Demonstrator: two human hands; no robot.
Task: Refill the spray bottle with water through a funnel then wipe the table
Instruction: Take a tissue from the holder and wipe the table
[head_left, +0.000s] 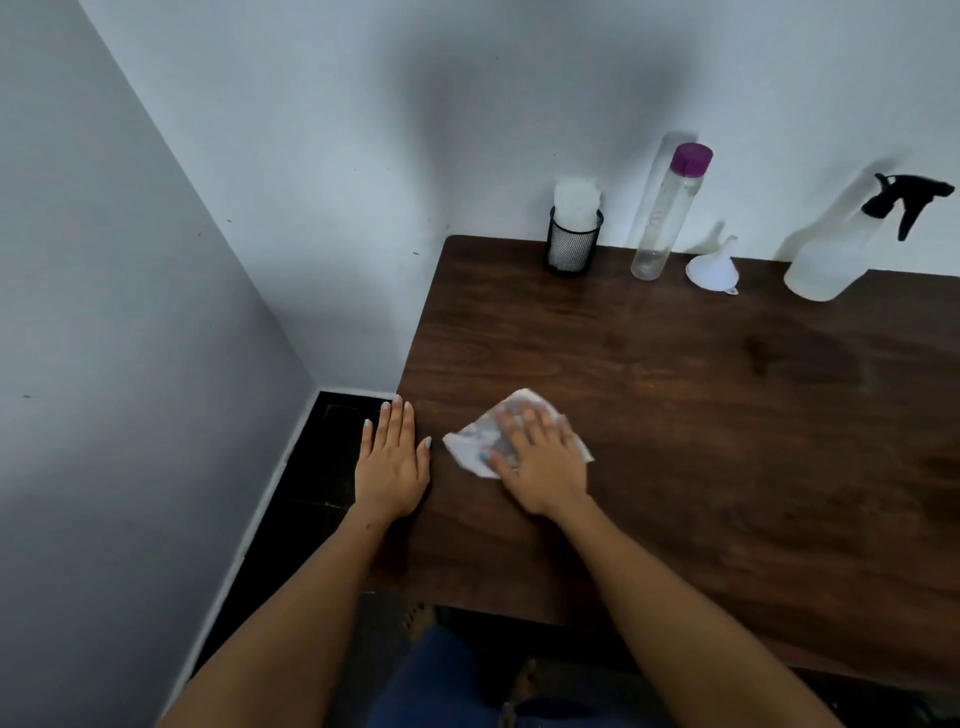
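Left hand (393, 462) flat on surface (675, 415) edge, fingers (395, 421) straight, holding nothing. Right hand (540, 462) presses damp cloth (478, 441) with spread fingers, near left corner. Wiping step in hand. Funnel (712, 267), capped spray bottle (831, 265) by wall: refill looks done. Next: sweep cloth rightward, firm pressure.

**Materials and finishes**

The surface (675, 415) is dark brown wood grain, smooth with a dull sheen. The tissue (483, 436) under the right hand (540, 462) looks like thin, crumpled white paper. The spray bottle (826, 265) is cloudy translucent plastic with a matt black trigger head. The funnel (712, 267) is white plastic. The water bottle (662, 218) is clear and glossy with a purple cap. The holder (573, 244) is black wire mesh.
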